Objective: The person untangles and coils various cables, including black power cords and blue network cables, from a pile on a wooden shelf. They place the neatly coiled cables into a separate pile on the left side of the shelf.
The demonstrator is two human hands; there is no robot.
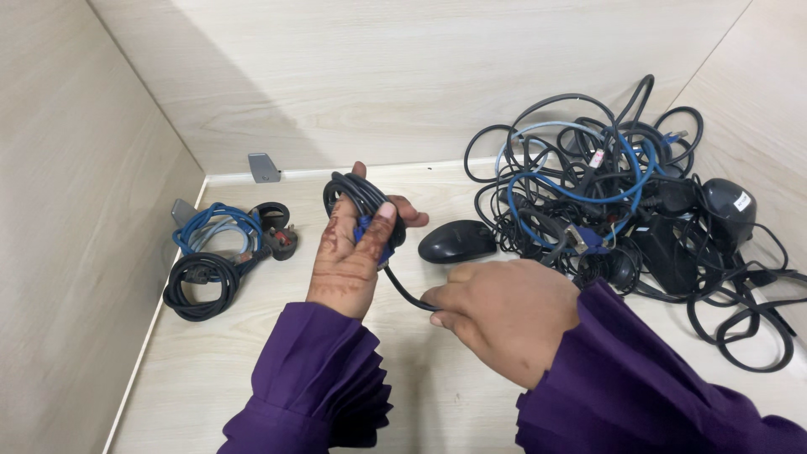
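Our left hand (pixel 349 256) is raised off the surface (pixel 252 361), fingers curled shut around a black cable coil (pixel 363 197), thumb pressed over a blue connector at the front of the bundle. The coil sits at the top of that hand, its loops standing roughly upright.

A free tail of the same cable leaves the coil's underside and runs down and to the right, straight into our right hand (pixel 500 315). That hand is closed, pinching the tail at its leftmost fingertips. So the strand's long axis lies on a diagonal between the two hands, upper left to lower right, with the slack end pointing at the right hand.

Just beyond the right hand lies a black mouse (pixel 456 241); farther right, a tangled cable pile (pixel 630 219). Left of the left hand, well apart, rest two tidy coils (pixel 214 252).
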